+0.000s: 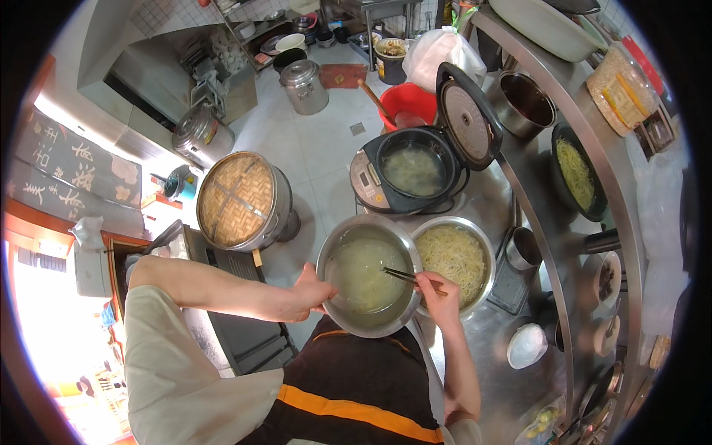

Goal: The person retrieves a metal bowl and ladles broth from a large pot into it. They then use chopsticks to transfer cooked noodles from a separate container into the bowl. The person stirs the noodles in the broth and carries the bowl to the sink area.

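My left hand [313,289] grips the left rim of a metal bowl [329,267], held in front of my apron. Cloudy, pale yellow-green liquid [367,272] fills part of the bowl. A pair of dark chopsticks [401,274] is in my right hand [441,297], their tips over or in the liquid. Just right of the bowl, a second metal bowl [489,245] holds bean sprouts [450,261]. Beyond both bowls stands a rice cooker [364,183] with its lid [467,117] raised. Cloudy liquid with pale food in it [414,169] shows inside the cooker's pot.
A steel counter [478,356] and a raised shelf [534,222] run along the right, with a dark bowl of shredded vegetable [578,172] on the shelf. At left stands a bamboo-lidded steamer [239,200]. A red bucket [409,103] and a lidded metal pot [305,89] stand farther back.
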Demonstrator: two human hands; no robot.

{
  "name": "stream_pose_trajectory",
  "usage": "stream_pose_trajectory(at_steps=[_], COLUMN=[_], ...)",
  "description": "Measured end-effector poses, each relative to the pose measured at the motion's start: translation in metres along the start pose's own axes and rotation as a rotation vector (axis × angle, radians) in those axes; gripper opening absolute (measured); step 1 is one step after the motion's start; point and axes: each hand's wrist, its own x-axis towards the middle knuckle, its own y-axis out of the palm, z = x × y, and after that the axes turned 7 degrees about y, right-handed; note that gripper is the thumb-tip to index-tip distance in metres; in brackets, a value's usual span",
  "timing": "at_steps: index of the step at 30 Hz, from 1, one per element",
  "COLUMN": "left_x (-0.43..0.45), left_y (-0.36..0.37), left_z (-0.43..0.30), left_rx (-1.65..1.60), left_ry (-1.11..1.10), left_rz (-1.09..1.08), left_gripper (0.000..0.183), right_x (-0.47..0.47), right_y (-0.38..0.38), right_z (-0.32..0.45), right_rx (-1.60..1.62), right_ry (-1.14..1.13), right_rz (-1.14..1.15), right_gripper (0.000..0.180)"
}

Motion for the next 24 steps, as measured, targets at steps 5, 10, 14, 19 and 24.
stream_pose_trajectory(at_steps=[5,10,14,19,24], left_x=[0.006,0.001,0.001,0.003,0.003], left_y=[-0.003,-0.001,0.0,-0.002,-0.002], left_z=[0.01,0.003,0.003,0.005,0.004], left_rx=[-0.035,-0.009,-0.005,0.006,-0.006], left_ry=[-0.057,-0.017,0.006,-0.045,-0.063], left_rz=[-0.022,-0.017,-0.008,-0.028,-0.016], left_gripper=[0.065,0.061,0.06,0.063,0.064], right_x=[-0.022,-0.034,-0.041,-0.056,-0.059], right_y=[-0.041,-0.072,-0.038,-0.01,-0.002], right_z=[0.04,0.055,0.044,0.06,0.069], right_rx=[0.105,-0.284,-0.378,-0.52,-0.227], right_ry=[-0.029,-0.058,-0.267,-0.401,-0.186], right_rz=[-0.081,-0.148,-0.095,-0.219,0.109], right_gripper=[0.02,0.018,0.017,0.015,0.018])
